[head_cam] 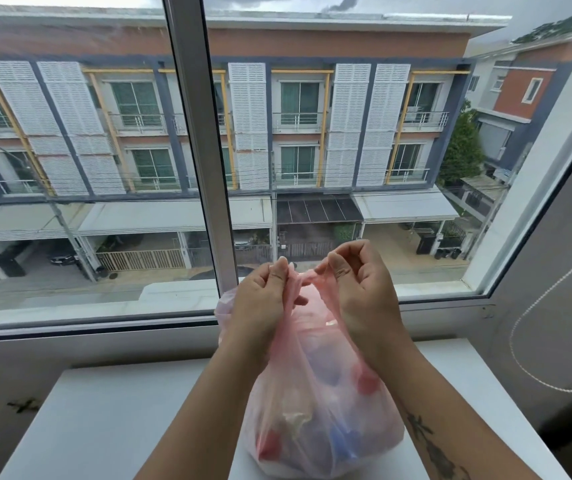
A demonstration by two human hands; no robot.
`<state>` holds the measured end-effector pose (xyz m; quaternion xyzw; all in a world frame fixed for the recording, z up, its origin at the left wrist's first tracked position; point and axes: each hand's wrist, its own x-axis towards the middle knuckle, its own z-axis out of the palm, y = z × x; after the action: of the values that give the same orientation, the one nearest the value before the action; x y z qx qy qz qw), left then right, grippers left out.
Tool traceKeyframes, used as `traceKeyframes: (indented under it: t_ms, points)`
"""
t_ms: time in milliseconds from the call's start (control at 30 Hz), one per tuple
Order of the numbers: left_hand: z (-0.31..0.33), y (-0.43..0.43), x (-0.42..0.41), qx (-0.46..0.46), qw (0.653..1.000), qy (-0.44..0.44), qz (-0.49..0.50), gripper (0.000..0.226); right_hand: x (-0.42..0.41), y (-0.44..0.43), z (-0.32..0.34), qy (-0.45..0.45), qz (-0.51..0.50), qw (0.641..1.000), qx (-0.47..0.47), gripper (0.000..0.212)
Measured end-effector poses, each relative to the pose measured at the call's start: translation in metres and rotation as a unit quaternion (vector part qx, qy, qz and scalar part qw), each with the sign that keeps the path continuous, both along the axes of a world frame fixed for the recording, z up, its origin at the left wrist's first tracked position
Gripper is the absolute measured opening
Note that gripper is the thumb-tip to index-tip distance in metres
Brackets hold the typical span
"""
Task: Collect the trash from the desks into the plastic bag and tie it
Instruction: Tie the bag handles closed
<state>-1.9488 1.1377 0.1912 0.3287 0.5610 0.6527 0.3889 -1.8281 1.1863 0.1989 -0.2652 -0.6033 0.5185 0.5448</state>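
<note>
A translucent pink plastic bag (315, 410) stands on the white desk (111, 420) right in front of me, bulging with trash; red, blue and pale shapes show through its skin. My left hand (263, 299) pinches the bag's left handle strip between thumb and fingers. My right hand (360, 282) pinches the right handle strip. Both strips are pulled up above the bag's mouth and meet between my hands, in front of the window. I cannot see a knot.
A large window (104, 168) with a grey frame post (205, 150) rises just behind the desk, looking onto a row of houses. A dark roller blind with a bead chain (533, 306) hangs at the right. A white sill runs under the glass.
</note>
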Motion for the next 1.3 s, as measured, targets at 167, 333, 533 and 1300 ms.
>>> traceKeyframes:
  t_ms: [167, 333, 533, 1300]
  points:
    - [-0.004, -0.006, 0.004, 0.047, 0.995, 0.034, -0.086, 0.048, 0.000, 0.008, 0.005, 0.061, 0.014, 0.992, -0.109, 0.008]
    - [-0.008, -0.004, 0.000, 0.066, 0.995, 0.016, -0.076, 0.041, 0.005, 0.008, 0.002, -0.023, -0.046, 0.996, -0.073, 0.006]
    - [-0.011, -0.003, -0.005, 0.035, 0.995, -0.019, -0.087, 0.035, 0.026, 0.001, -0.007, -0.195, 0.037, 0.980, -0.021, 0.044]
    - [-0.065, -0.043, -0.045, -0.055, 0.939, 0.214, 0.262, 0.031, 0.067, 0.008, -0.024, -0.002, -0.037, 0.950, -0.309, 0.028]
